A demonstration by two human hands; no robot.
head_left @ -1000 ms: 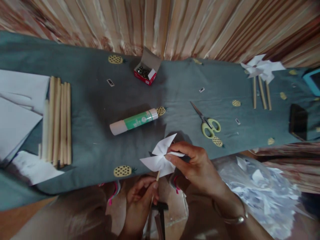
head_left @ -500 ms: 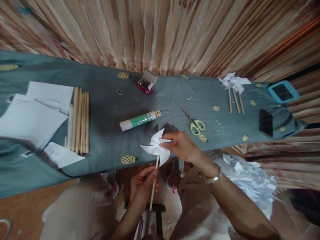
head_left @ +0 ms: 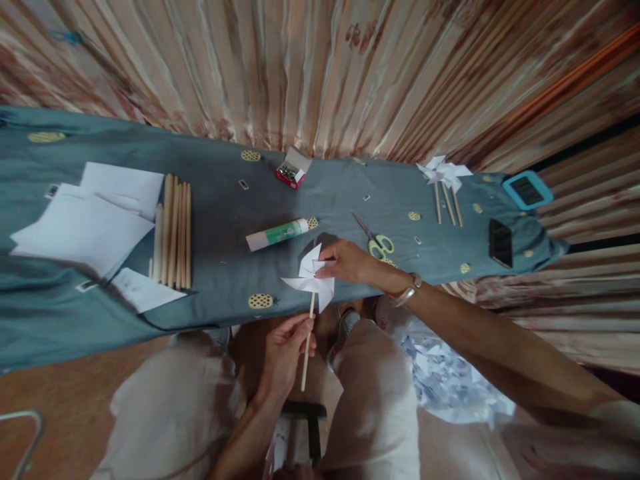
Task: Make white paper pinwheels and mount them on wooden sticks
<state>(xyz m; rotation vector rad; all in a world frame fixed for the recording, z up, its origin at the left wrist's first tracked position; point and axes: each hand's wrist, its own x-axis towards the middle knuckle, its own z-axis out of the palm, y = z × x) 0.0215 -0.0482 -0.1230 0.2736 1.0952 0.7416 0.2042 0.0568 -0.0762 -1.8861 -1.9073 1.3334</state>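
Observation:
A white paper pinwheel (head_left: 320,285) on a thin wooden stick (head_left: 307,360) is held at the table's front edge. My left hand (head_left: 287,347) pinches the stick below the paper blades. Above it, my right hand (head_left: 345,261) is closed on a blade of the pinwheel, near its centre. Beyond the hands lies a glue stick (head_left: 278,235) with a green label. Scissors (head_left: 376,241) with light green handles rest to the right of it. Farther back stands a small red box (head_left: 290,175), lid up, holding small metal pins.
On the left are white paper sheets (head_left: 85,223) and a row of wooden sticks (head_left: 179,233). Finished-looking pinwheels (head_left: 445,175), a phone (head_left: 501,243) and a blue-framed device (head_left: 528,190) lie right. A bag of paper scraps (head_left: 450,380) sits below the table; a curtain (head_left: 280,73) hangs behind.
The camera view has shifted, so the table's things appear moved. Both hands keep their hold on the pinwheel and stick, with little visible change between them.

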